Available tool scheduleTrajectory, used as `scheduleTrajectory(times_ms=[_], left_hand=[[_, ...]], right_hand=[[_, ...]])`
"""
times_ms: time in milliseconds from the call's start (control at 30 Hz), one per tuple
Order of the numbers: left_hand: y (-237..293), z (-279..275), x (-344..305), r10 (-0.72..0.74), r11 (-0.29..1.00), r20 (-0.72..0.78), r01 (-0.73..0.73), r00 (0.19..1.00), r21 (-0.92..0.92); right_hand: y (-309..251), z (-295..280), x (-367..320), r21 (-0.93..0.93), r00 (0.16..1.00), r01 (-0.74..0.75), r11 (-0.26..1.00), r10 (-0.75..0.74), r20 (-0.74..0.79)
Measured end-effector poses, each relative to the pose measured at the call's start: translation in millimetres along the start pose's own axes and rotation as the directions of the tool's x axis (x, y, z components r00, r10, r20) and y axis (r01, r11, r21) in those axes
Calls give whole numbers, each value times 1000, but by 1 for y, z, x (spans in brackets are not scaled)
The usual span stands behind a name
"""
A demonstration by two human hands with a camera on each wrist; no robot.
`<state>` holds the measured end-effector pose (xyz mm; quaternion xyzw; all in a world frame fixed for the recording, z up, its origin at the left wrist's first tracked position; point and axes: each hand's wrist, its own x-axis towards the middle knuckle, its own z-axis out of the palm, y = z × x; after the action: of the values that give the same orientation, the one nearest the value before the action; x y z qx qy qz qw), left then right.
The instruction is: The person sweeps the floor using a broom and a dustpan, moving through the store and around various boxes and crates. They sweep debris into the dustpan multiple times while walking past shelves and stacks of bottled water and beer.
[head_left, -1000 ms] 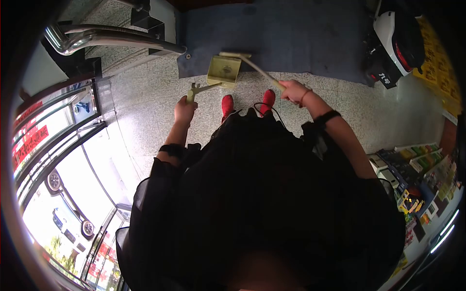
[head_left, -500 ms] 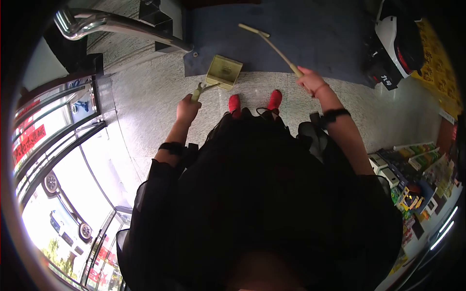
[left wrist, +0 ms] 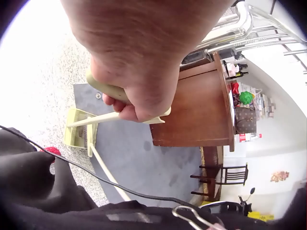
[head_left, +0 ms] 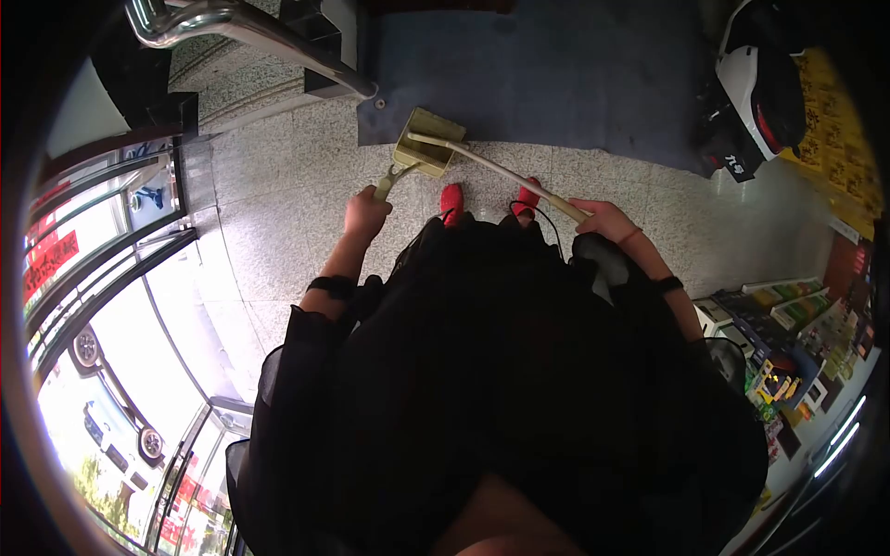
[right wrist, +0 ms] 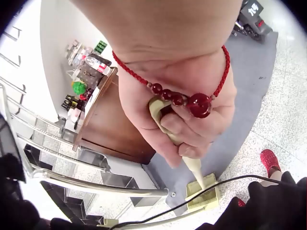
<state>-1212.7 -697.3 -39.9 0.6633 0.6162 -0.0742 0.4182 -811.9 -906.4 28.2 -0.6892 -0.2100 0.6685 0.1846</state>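
Note:
My left hand grips the handle of a pale yellow-green long-handled dustpan, fingers wrapped around it in the left wrist view. The pan lies across the edge of the dark mat and the speckled floor, in front of the feet. In my right hand is the upper end of a broom with a matching pale handle; the right wrist view shows fingers curled around its looped grip. The broom's head overlaps the pan in the head view. A red beaded bracelet circles the right wrist.
The dark grey mat covers the floor ahead. A metal handrail and steps are at the front left, a scooter at the front right. Red shoes stand behind the pan. A wooden counter rises beyond.
The broom first swung up and right over the mat, away from the pan, then came back down onto it. My right hand drew back toward the body; the left barely moved.

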Motion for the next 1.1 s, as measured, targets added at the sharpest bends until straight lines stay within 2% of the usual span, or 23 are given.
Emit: scheduleTrajectory(times_ms=[67, 167, 233, 300, 367, 500, 533, 567, 667, 767, 833, 933, 1033, 1100], left_hand=[[-12, 0, 0, -8, 1000, 5, 8, 1000, 8], [-27, -2, -5, -36, 999, 8, 36, 999, -7], [-38, -3, -11, -59, 998, 6, 59, 998, -31], [-51, -5, -17, -106, 991, 11, 107, 994, -80], [-65, -6, -22, -136, 983, 16, 136, 991, -119], [-81, -12, -39, -153, 977, 0, 151, 988, -153], [-84, -12, -43, -156, 976, 0, 154, 988, -154], [-88, -11, -46, -158, 975, 1, 156, 987, -160], [-95, -7, -50, -158, 973, 0, 155, 988, -173], [-104, 0, -51, -143, 977, -13, 139, 990, -162], [-108, 0, -50, -121, 982, -23, 116, 992, -150], [-107, -3, -50, -125, 975, -9, 121, 992, -189], [-105, -6, -53, -125, 981, -15, 122, 992, -151], [-109, -3, -55, -115, 969, -36, 104, 993, -226]], right_hand=[[3, -1, -4, 41, 998, -45, 998, 47, -38], [-38, 0, 1, 33, 992, -30, 999, 34, -120], [-46, -3, 37, -91, 981, 34, 995, -50, -187], [-74, 6, 64, 14, 981, -34, 999, 36, -192], [-82, 16, 106, 136, 983, 14, 991, 11, -184], [-91, 62, 147, 144, 984, -36, 989, 61, -168], [-79, 76, 154, -101, 992, -40, 994, 27, -126], [-69, 84, 161, -341, 997, -29, 940, 3, -78], [-68, 113, 101, -352, 999, -37, 935, 36, -7], [-53, 107, 67, -308, 996, -74, 949, 82, 14], [-42, 91, 51, -81, 986, -62, 995, 74, 149], [-57, 79, 4, -42, 989, -4, 999, 11, 147], [-39, 59, 7, -74, 997, 17, 997, -11, 76], [-35, 53, 18, -83, 999, 26, 996, -24, 34]])
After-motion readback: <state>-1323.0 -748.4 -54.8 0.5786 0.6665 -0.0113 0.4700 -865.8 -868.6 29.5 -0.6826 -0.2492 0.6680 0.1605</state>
